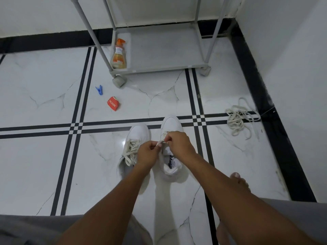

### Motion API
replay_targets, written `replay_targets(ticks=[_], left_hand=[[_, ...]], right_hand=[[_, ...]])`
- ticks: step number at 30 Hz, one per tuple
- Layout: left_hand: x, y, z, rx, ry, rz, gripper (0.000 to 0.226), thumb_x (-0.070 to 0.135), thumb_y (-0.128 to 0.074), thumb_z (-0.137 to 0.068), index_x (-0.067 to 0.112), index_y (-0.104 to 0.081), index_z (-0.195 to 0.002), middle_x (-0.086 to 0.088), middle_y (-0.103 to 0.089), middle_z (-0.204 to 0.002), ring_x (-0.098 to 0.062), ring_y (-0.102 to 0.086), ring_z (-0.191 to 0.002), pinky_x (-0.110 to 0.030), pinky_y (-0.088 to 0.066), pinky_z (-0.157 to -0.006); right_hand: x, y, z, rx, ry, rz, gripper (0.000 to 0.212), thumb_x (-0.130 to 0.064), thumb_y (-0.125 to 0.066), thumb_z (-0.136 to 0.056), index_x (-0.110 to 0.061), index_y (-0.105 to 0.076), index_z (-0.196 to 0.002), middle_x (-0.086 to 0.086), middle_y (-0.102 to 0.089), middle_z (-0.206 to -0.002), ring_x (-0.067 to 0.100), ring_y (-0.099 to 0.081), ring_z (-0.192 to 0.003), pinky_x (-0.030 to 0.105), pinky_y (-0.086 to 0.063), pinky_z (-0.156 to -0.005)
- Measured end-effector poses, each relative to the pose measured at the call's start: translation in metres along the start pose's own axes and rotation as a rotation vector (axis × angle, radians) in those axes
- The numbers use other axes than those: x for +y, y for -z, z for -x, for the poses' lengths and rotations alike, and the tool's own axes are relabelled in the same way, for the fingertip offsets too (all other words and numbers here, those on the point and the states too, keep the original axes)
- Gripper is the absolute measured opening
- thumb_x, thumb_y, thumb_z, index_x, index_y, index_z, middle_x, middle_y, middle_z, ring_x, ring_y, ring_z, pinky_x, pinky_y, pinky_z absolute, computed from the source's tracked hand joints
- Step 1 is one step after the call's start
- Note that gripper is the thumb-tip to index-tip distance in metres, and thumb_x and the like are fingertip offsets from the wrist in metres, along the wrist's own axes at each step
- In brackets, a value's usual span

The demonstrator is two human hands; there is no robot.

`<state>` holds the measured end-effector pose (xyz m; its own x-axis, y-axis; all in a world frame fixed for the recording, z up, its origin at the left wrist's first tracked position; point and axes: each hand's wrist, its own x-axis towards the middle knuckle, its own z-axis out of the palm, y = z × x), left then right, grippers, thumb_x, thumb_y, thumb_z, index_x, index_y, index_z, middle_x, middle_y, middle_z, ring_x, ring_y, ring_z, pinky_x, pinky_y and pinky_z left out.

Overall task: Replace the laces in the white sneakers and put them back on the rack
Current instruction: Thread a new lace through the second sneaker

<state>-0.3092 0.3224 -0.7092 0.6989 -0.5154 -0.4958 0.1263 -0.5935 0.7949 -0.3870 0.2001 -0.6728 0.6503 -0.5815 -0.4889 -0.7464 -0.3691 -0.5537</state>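
2 white sneakers sit side by side on the tiled floor (44,96), toes pointing toward the rack, near the middle of the floor where the black tile stripes cross. Left sneaker (137,138): cream lace (131,151) threaded across the eyelets, loose ends lying over the tongue. Right sneaker (172,126): mostly unlaced, insole with a printed label (172,162) visible through the open throat.

Both hands work over the right sneaker's eyelets. Left hand (148,153): fingers curled, pinching a short stretch of lace end (160,143) between thumb and forefinger. Right hand (178,142): fingers curled, pinching the same lace just beside the left fingertips; another bit of that lace runs up toward the toe end. The 2 hands are almost touching.

A tangled pile of cream laces (238,119) lies on the floor to the right of the sneakers, close to the black border strip along the right wall, well apart from the shoes.

Beyond the sneakers, toward the far wall, stands the grey rack (168,50) on stubby feet. Its bottom shelf carries 1 spray bottle (119,55) with an orange trigger, at the shelf's left front corner. On the floor left of the rack's front left foot: a blue clothes peg (99,90), and nearer the sneakers a crumpled red packet (114,103).

Bare toes (238,179) show at the right, behind the right forearm. Grey clothing fills the bottom edge of the view.
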Motion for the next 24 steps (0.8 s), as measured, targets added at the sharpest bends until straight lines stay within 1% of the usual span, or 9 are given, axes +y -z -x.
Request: replay_targets(ticks=[2, 5, 7, 9, 12, 15, 18, 21, 24], left_hand=[[-0.001, 0.008, -0.006, -0.116, 0.065, 0.117, 0.015, 0.018, -0.066, -0.097, 0.007, -0.075, -0.092, -0.020, -0.074, -0.094, -0.028, -0.069, -0.086, -0.052, -0.058, -0.092], [0.004, 0.013, -0.005, -0.189, 0.120, 0.213, 0.019, 0.010, -0.059, -0.101, -0.004, -0.072, -0.103, -0.031, -0.069, -0.107, -0.027, -0.066, -0.089, -0.046, -0.057, -0.091], [0.006, 0.013, -0.004, -0.210, 0.124, 0.252, 0.021, 0.008, -0.057, -0.101, -0.007, -0.070, -0.107, -0.028, -0.071, -0.104, -0.024, -0.068, -0.087, -0.034, -0.061, -0.080], [0.009, 0.014, -0.001, -0.223, 0.140, 0.273, 0.020, 0.006, -0.057, -0.101, -0.007, -0.070, -0.108, -0.020, -0.073, -0.097, -0.016, -0.070, -0.079, -0.023, -0.058, -0.068], [0.013, 0.017, 0.000, -0.239, 0.152, 0.306, 0.016, 0.004, -0.060, -0.098, -0.005, -0.071, -0.107, -0.010, -0.074, -0.091, -0.008, -0.071, -0.071, -0.018, -0.054, -0.062], [0.011, 0.018, -0.001, -0.239, 0.138, 0.290, 0.013, 0.008, -0.068, -0.095, 0.000, -0.074, -0.104, -0.007, -0.076, -0.090, -0.007, -0.071, -0.074, -0.018, -0.053, -0.064], [0.013, 0.018, -0.002, -0.225, 0.097, 0.238, 0.013, 0.009, -0.076, -0.088, 0.003, -0.077, -0.100, -0.008, -0.077, -0.087, -0.009, -0.069, -0.074, -0.019, -0.054, -0.067], [0.015, 0.019, 0.002, -0.201, 0.069, 0.222, 0.015, 0.004, -0.077, -0.086, 0.001, -0.076, -0.100, -0.005, -0.076, -0.081, -0.006, -0.068, -0.066, -0.018, -0.054, -0.064], [0.013, 0.019, 0.003, -0.197, 0.086, 0.259, 0.015, 0.008, -0.076, -0.087, 0.000, -0.076, -0.101, -0.009, -0.078, -0.090, -0.013, -0.074, -0.079, -0.024, -0.059, -0.072]], right_hand=[[0.002, -0.002, 0.002, -0.035, 0.011, 0.021, 0.025, -0.010, -0.058, -0.095, -0.016, -0.073, -0.113, 0.005, -0.070, -0.115, 0.026, -0.064, -0.109, 0.034, -0.050, -0.098], [0.002, -0.008, 0.006, 0.022, 0.069, 0.004, 0.022, -0.008, -0.060, -0.093, -0.018, -0.073, -0.108, 0.004, -0.070, -0.110, 0.026, -0.063, -0.107, 0.035, -0.048, -0.094], [0.000, -0.013, 0.010, 0.082, 0.063, 0.022, 0.019, -0.010, -0.064, -0.091, -0.024, -0.072, -0.102, -0.001, -0.072, -0.102, 0.022, -0.064, -0.099, 0.039, -0.047, -0.095], [0.001, -0.021, 0.013, 0.174, 0.077, -0.002, 0.014, -0.015, -0.060, -0.093, -0.028, -0.064, -0.092, -0.005, -0.071, -0.087, 0.021, -0.062, -0.086, 0.038, -0.043, -0.090], [0.002, -0.028, 0.013, 0.218, 0.096, -0.010, 0.016, -0.016, -0.054, -0.093, -0.026, -0.045, -0.085, -0.006, -0.060, -0.068, 0.021, -0.055, -0.070, 0.036, -0.038, -0.085], [0.002, -0.028, 0.014, 0.244, 0.103, 0.021, 0.018, -0.016, -0.053, -0.095, -0.026, -0.042, -0.085, -0.009, -0.052, -0.062, 0.017, -0.050, -0.063, 0.035, -0.038, -0.085], [0.000, -0.026, 0.014, 0.254, 0.111, 0.015, 0.014, -0.017, -0.053, -0.094, -0.023, -0.044, -0.086, -0.011, -0.048, -0.061, 0.017, -0.048, -0.063, 0.035, -0.036, -0.085], [-0.001, -0.028, 0.017, 0.246, 0.071, 0.003, 0.014, -0.019, -0.051, -0.095, -0.024, -0.046, -0.084, -0.013, -0.046, -0.059, 0.021, -0.047, -0.075, 0.034, -0.033, -0.077], [0.000, -0.026, 0.019, 0.204, 0.041, -0.094, 0.012, -0.020, -0.050, -0.097, -0.025, -0.050, -0.086, -0.012, -0.056, -0.066, 0.021, -0.042, -0.086, 0.033, -0.028, -0.074]])
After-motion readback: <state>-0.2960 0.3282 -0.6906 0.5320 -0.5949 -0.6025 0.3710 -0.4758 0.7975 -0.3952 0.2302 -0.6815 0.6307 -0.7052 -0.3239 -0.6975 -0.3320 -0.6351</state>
